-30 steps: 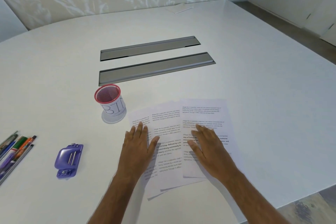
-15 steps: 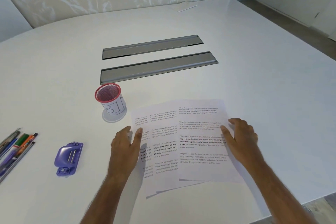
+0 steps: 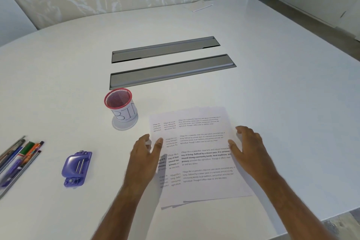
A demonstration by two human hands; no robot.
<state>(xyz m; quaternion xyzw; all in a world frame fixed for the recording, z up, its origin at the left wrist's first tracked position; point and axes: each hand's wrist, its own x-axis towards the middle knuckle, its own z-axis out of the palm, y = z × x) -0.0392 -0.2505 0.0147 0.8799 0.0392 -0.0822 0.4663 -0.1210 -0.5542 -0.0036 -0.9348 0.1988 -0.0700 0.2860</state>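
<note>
We're handling the printed sheets: approx. 3 thin white pages, unevenly fanned, lying flat on the table at 6 o'clock of the view, near its front edge. Black text is running in blocks, w/ one para. partly bold.

Our left hand is pinching the stack's 9 o'clock edge, thumb lying on top and a bit of white paper curling up betw. thumb and fingers. Our right hand is sitting at the 3 o'clock edge, thumb spreading onto the top page, fingers bending down at the margin. We can't tell whether they're hooking under.

The table is showing glossy, smooth white. At 12 o'clock of the sheets, two long matte grey metal flaps are lying parallel, flush in the top. At 10 o'clock a round mesh cup is standing upright, w/ a red wire rim and a white paper label. At 9 o'clock, well apart, a purple plastic punch is resting, and beyond it pens are lying side by side.

Our left hand is covering the lower pages' left cols., cutting words. The pens are running off the frame at 9 o'clock, and our forearms are leaving it at 6. A pale card at far 12 o'clock is looking too faint to identify.
</note>
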